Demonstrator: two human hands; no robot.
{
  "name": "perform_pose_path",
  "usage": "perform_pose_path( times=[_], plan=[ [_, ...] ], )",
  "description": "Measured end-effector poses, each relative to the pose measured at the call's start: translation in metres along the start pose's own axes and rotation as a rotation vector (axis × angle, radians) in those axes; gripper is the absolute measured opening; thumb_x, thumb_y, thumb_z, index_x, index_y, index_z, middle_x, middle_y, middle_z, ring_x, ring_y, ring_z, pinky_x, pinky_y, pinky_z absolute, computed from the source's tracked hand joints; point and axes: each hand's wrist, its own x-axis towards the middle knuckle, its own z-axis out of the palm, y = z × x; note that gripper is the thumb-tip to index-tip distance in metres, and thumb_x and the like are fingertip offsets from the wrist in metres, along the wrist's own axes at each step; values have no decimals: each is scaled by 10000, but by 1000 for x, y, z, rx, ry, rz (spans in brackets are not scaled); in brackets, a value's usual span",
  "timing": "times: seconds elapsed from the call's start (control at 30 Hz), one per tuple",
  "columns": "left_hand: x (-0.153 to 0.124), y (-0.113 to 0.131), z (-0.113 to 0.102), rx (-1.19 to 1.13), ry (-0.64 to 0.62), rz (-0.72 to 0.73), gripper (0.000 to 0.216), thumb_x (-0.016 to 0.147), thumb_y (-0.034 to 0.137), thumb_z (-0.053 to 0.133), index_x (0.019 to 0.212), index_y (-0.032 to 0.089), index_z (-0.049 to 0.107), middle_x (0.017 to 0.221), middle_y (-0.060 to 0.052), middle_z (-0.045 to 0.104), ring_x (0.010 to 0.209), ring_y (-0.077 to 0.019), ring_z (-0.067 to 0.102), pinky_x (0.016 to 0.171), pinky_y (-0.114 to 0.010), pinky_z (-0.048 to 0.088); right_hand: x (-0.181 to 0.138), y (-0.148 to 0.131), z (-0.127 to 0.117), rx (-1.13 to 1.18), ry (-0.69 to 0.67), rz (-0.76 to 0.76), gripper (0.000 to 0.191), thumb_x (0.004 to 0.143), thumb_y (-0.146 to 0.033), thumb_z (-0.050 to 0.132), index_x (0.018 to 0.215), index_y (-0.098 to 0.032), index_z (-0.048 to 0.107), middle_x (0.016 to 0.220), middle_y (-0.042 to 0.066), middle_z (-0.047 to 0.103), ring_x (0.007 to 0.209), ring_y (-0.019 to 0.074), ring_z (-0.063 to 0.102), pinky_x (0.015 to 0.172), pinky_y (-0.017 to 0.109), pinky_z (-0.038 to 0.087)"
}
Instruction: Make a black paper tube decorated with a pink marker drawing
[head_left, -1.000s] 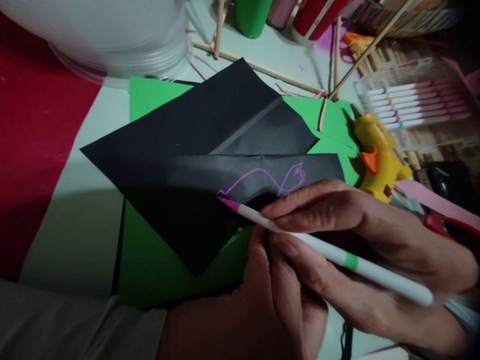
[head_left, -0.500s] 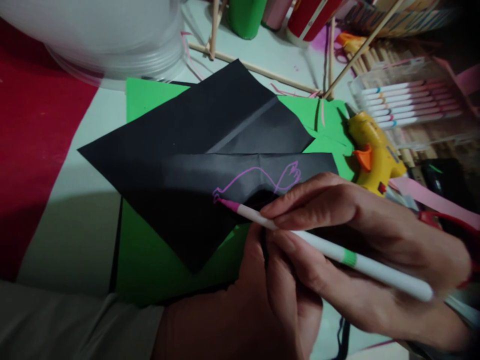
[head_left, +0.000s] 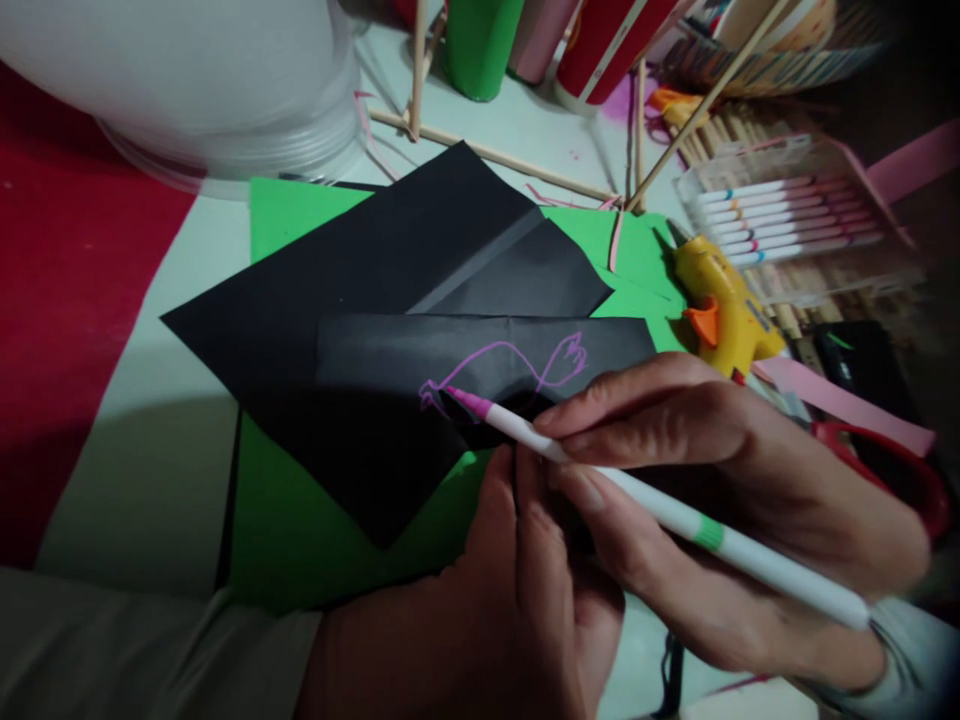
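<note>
My right hand (head_left: pixel 697 470) pinches a white felt-tip pen (head_left: pixel 660 500) with a pink nib and a green band. The nib rests on a folded black paper strip (head_left: pixel 375 350), inside a pink fish-like outline (head_left: pixel 501 345) with a tail at its right end. My left hand (head_left: pixel 517 580) is below it, fingers curled, with thumb and forefinger closed at the strip's lower edge. Part of that edge is hidden by both hands. Beneath the strip lies a larger creased black sheet (head_left: pixel 315 265), on top of green sheets (head_left: pixel 277 500).
At right are a yellow glue gun (head_left: pixel 724 300), a clear case of felt-tip pens (head_left: pixel 795 215) and red-handled scissors (head_left: pixel 892 470). Behind stand a wooden stick frame (head_left: pixel 510 160), a green cylinder (head_left: pixel 480 50) and a red one (head_left: pixel 611 45). A large translucent container (head_left: pixel 225 90) is at upper left.
The pen's nib has moved slightly right and up, and a short pink line now runs along the outline's lower side near its left end. The whole view has shifted a little.
</note>
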Motion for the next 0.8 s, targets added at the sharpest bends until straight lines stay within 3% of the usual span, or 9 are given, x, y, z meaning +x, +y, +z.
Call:
perform_pose_path(
  times=[0.33, 0.57, 0.73, 0.8],
  plan=[
    [-1, -6, -6, 12, 15, 85, 366, 956, 252, 650, 1236, 22, 700, 1162, -192, 785, 1106, -385, 724, 981, -546, 541, 6, -2, 3, 61, 23, -38, 114, 906, -131, 698, 920, -234, 652, 924, 17, 774, 823, 165, 728, 660, 290, 611],
    [-4, 0, -4, 10, 1, 22, 424, 983, 271, 618, 1325, 25, 656, 1222, -232, 760, 1117, -379, 739, 1051, -547, 522, 13, -7, 4, 87, 19, -47, 150, 851, -51, 701, 884, -194, 670, 867, 40, 771, 790, 152, 727, 619, 249, 593],
    [-2, -6, -4, -6, 38, 77, 359, 980, 255, 626, 1246, 22, 691, 1231, -232, 756, 1151, -390, 727, 1037, -552, 542, 10, -8, 6, 61, 119, -37, 169, 827, -60, 685, 827, -227, 660, 820, 11, 750, 731, 172, 701, 604, 301, 579],
    [-2, -7, -6, 4, 29, 75, 394, 989, 279, 613, 1279, 21, 680, 1228, -227, 759, 1135, -381, 737, 1027, -534, 556, 7, -6, 5, 9, 92, -15, 157, 850, -94, 679, 839, -247, 643, 846, 0, 755, 764, 186, 707, 620, 326, 581]
  ],
)
